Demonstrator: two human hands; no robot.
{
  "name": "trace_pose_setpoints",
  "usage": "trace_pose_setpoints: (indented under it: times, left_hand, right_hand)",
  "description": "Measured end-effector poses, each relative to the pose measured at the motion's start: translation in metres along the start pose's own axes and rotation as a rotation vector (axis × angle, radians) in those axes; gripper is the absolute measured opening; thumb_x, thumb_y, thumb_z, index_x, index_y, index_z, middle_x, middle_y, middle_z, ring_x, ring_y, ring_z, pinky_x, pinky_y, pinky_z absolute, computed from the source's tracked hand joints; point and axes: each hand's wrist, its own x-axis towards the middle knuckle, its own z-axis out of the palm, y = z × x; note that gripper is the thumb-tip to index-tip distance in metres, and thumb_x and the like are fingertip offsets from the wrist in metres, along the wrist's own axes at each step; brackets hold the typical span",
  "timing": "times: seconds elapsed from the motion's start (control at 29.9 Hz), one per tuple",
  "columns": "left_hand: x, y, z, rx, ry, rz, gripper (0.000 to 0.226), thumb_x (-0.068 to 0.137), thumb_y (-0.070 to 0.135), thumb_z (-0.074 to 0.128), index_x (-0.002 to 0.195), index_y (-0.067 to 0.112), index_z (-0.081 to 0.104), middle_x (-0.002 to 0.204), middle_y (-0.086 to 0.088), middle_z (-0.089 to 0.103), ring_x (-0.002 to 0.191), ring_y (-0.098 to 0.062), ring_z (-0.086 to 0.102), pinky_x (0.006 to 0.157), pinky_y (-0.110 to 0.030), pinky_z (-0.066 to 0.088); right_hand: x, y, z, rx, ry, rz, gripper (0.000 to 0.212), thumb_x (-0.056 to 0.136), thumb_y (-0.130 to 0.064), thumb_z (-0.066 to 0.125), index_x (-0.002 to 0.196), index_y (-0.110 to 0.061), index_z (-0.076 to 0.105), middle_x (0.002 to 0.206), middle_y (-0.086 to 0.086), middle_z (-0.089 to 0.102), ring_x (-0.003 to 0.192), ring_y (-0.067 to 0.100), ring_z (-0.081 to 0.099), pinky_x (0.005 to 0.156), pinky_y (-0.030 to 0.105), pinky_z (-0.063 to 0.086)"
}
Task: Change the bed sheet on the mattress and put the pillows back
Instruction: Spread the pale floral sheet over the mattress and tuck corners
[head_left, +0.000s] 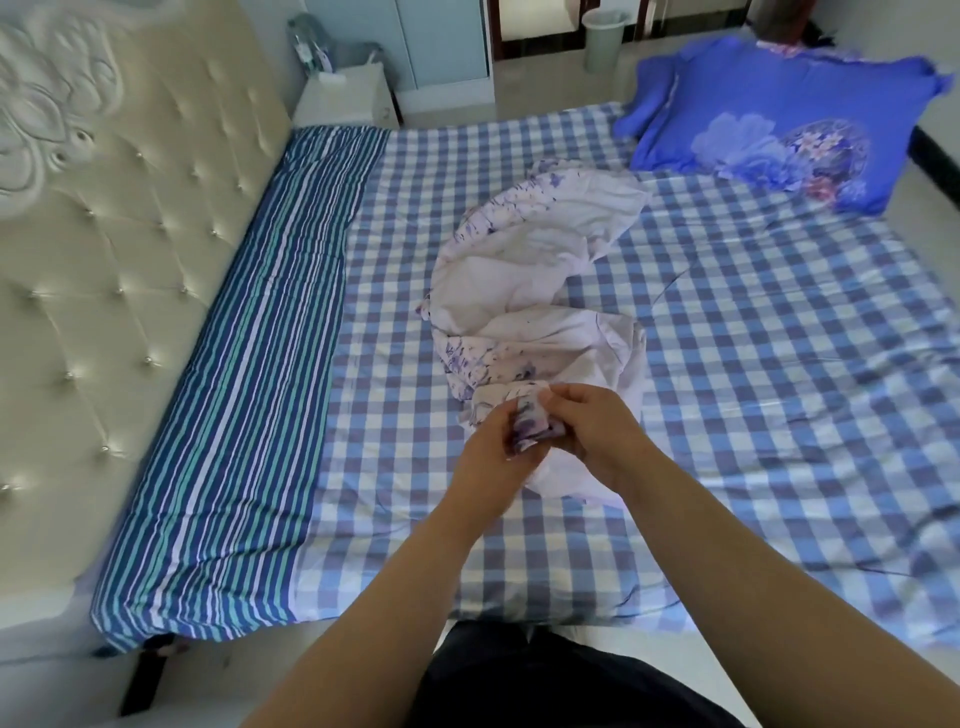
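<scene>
I have both hands, left and right, pinching one edge of the sheet bunched mid-bed, probably hunting a corner to spread it; pillow waits at the far corner.

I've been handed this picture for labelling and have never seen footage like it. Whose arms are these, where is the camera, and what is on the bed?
There is no machine here: a person wears a wide-angle camera on their head, looking forward and down, so the two bare arms are their own. They stand at the side of a bed with a checked sheet and a striped cloth along the tufted headboard. A crumpled white floral sheet lies in the middle. The left hand and right hand both pinch its near end. A blue flowered pillow lies at the far corner.
</scene>
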Motion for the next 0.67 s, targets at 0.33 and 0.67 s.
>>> trace_pose_setpoints:
  times: [0.33, 0.67]
  left_hand:
    - [0.01, 0.015, -0.009, -0.014, -0.149, -0.032, 0.023, 0.099, 0.017, 0.047, 0.113, 0.025, 0.063, 0.113, 0.004, 0.068, 0.11, -0.011, 0.061, 0.101, -0.033, 0.047]
    - [0.03, 0.016, -0.03, -0.565, 0.2, -0.307, 0.031, 0.103, 0.014, 0.033, 0.11, 0.006, 0.062, 0.107, -0.017, 0.067, 0.101, -0.03, 0.064, 0.088, -0.041, 0.054]
  right_hand:
    - [0.005, -0.009, -0.005, -0.033, -0.026, -0.079, 0.021, 0.091, -0.005, 0.058, 0.109, 0.002, 0.065, 0.103, 0.023, 0.068, 0.081, 0.024, 0.068, 0.071, 0.025, 0.058]
    - [0.023, -0.012, 0.003, -0.138, 0.077, -0.133, 0.017, 0.098, -0.012, 0.045, 0.094, -0.015, 0.062, 0.093, 0.004, 0.067, 0.089, 0.02, 0.063, 0.088, 0.035, 0.053]
